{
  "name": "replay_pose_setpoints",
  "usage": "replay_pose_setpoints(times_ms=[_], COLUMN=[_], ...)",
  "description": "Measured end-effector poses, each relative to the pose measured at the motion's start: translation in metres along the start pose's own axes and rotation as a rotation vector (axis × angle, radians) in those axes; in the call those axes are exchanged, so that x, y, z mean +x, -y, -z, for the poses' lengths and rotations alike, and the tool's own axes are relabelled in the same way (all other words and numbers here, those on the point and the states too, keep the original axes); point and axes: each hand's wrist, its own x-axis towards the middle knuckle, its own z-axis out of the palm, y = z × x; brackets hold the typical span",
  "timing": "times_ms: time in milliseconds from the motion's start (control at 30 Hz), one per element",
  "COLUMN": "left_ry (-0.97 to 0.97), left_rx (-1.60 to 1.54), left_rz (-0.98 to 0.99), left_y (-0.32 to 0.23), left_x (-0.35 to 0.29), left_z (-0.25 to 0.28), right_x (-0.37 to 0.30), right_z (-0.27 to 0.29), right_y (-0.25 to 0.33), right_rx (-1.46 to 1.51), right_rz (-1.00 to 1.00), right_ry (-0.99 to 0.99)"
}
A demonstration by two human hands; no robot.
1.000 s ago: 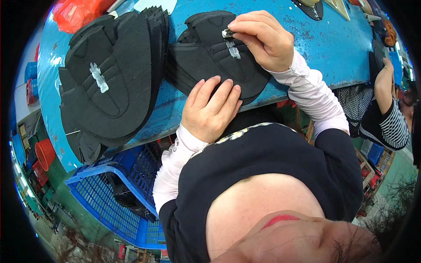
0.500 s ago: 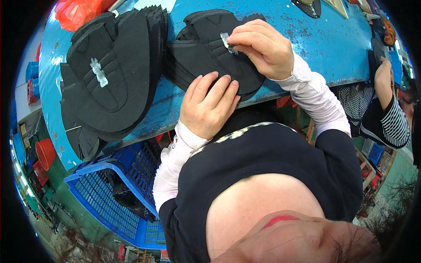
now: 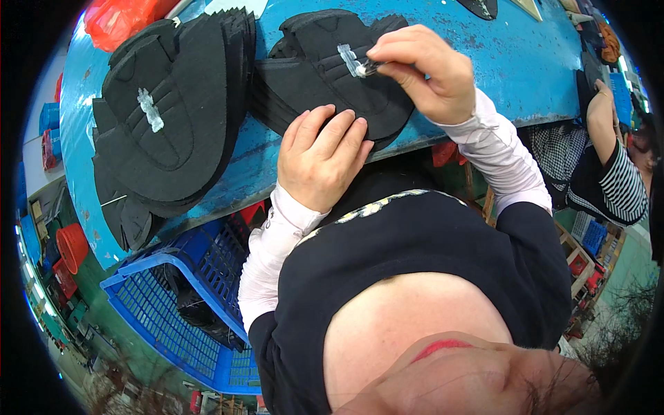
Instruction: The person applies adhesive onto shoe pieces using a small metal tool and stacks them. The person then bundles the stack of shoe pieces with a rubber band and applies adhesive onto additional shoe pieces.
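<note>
Right now the left hand (image 3: 321, 159) lies flat, palm down and fingers spread a little, on the near edge of a stack of black foam pieces (image 3: 325, 76) that sits on the blue table (image 3: 484, 62). It grips nothing; it only presses on the stack. The right hand (image 3: 425, 72) is curled, with thumb and forefinger pinched on a small brush (image 3: 368, 68) whose tip touches a whitish streak of glue (image 3: 348, 59) on the top piece. To the left, just beside this stack, lies a larger pile of black foam pieces (image 3: 173, 117) with its own white streak (image 3: 150, 111). A blue plastic crate (image 3: 173, 304) stands below the table edge. At the far right another person's arm (image 3: 605, 111) in a striped sleeve shows.
</note>
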Motion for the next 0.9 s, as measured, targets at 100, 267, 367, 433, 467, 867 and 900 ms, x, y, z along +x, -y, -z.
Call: replay_pose_setpoints(times_ms=[100, 267, 367, 433, 467, 867, 900], left_ry=[0.005, 0.041, 0.070, 0.115, 0.112, -0.202, -0.335], left_rx=[0.002, 0.000, -0.005, 0.009, 0.011, -0.092, -0.095], left_rz=[0.020, 0.034, 0.036, 0.003, -0.008, 0.123, 0.092], left_y=[-0.001, -0.002, -0.004, -0.003, -0.003, -0.006, -0.001], left_x=[0.004, 0.012, 0.018, 0.023, 0.025, 0.069, 0.075], left_z=[0.000, 0.003, 0.005, 0.010, 0.011, 0.035, 0.040], right_x=[-0.004, -0.004, -0.001, -0.006, -0.011, -0.003, -0.001], right_z=[-0.006, -0.004, 0.006, 0.026, 0.035, 0.166, 0.166], right_y=[-0.005, -0.005, -0.003, -0.011, -0.024, -0.257, -0.258], right_rx=[-0.006, 0.004, 0.083, 0.135, 0.154, -0.504, -0.516], right_rz=[0.062, 0.082, -0.007, -0.178, -0.245, -0.470, -0.501], right_ry=[0.005, 0.129, -0.061, -0.157, -0.294, -0.480, -0.443])
